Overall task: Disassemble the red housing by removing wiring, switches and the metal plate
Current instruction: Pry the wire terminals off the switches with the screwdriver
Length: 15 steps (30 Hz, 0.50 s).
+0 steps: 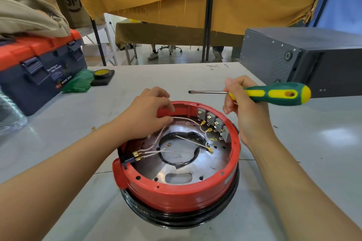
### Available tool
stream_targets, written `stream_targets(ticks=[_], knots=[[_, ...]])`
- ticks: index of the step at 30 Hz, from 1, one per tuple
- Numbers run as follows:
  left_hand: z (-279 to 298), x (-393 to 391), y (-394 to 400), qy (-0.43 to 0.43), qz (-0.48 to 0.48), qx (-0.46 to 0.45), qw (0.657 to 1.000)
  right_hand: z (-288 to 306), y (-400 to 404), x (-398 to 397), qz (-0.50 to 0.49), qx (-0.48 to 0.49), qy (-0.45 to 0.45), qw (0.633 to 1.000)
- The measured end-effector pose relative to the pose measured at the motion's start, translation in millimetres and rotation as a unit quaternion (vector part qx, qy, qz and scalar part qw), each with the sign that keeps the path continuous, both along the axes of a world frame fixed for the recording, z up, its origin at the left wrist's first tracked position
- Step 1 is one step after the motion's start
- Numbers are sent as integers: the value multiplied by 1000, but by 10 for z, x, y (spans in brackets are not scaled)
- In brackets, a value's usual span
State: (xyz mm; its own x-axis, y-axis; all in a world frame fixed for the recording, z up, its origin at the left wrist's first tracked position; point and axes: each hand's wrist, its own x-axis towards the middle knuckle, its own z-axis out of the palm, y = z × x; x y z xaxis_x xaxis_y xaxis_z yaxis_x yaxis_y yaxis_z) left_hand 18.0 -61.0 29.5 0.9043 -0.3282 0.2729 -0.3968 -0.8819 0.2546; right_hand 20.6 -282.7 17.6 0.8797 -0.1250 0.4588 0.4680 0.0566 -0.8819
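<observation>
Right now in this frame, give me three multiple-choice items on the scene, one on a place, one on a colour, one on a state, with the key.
1. Where does the toolbox stand?
A. far left of the table
B. on top of the grey case
C. inside the red housing

2. What colours is the screwdriver handle?
A. red and black
B. green and yellow
C. plain blue

3. What is the left hand doing?
A. lying flat on the table
B. gripping the screwdriver
C. pinching a white wire at the rim of the red housing

Key: 1 A, it sits at the table's left edge beside the green bag. 2 B, green handle with yellow patches, held in the right hand with the blade clear of the housing. 3 C, thumb and fingers close on the white wire at the far rim.
</observation>
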Motion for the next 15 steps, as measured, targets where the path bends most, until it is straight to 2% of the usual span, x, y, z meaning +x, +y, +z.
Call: stream_targets(ticks=[3, 8, 11, 15], knots=[[16, -78, 81, -4, 27, -3, 1000, -6, 0, 2, 32, -47, -6, 998], [76, -213, 187, 12, 103, 33, 994, -14, -18, 0, 84, -34, -1, 996], [151, -303, 284, 51, 150, 51, 986, -11, -28, -6, 110, -24, 16, 993], [211, -403, 369, 129, 189, 77, 970, -15, -28, -30, 125, -56, 33, 990]])
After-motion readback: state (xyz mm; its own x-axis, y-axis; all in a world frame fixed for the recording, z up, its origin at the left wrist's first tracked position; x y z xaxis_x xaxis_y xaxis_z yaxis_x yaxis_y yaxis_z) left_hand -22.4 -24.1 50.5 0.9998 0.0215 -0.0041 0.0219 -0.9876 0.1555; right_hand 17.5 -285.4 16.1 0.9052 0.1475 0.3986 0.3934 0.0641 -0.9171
